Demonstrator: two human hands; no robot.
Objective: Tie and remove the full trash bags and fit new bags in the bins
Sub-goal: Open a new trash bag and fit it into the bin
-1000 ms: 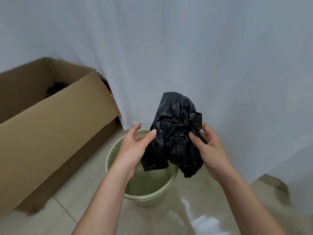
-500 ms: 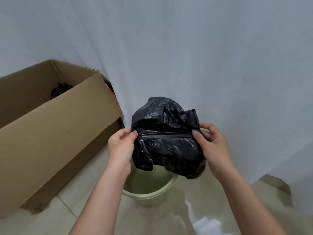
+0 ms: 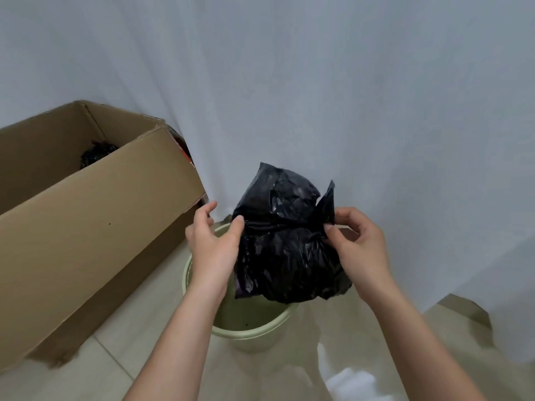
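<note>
The new black bag [image 3: 285, 247] hangs crumpled between the two hands, just above the mouth of the pale green bin [image 3: 254, 331]. It is thin, glossy film, creased all over, with two corners poking up at the top and a straight fold line across its middle; its opening has not been found or spread yet, as far as the view shows. The left hand [image 3: 212, 244] pinches the bag's left edge with thumb against curled fingers [image 3: 238, 224], while its other fingers stand loosely apart. The right hand [image 3: 359, 244] pinches the right edge at the same fold line, fingers curled round the film.

The bin's inside looks bare, its green floor showing below the bag, so the full bag seems already out; a knotted black bundle [image 3: 95, 153] lying in the open cardboard box [image 3: 95, 227] to the left may be that bag, though this cannot be told for sure. What remains, by this reading, is opening the bag, lowering it in and folding its rim over the bin's edge. Any further bins are out of view. A white curtain [image 3: 318, 96] hangs behind, reaching the tiled floor [image 3: 121, 371].
</note>
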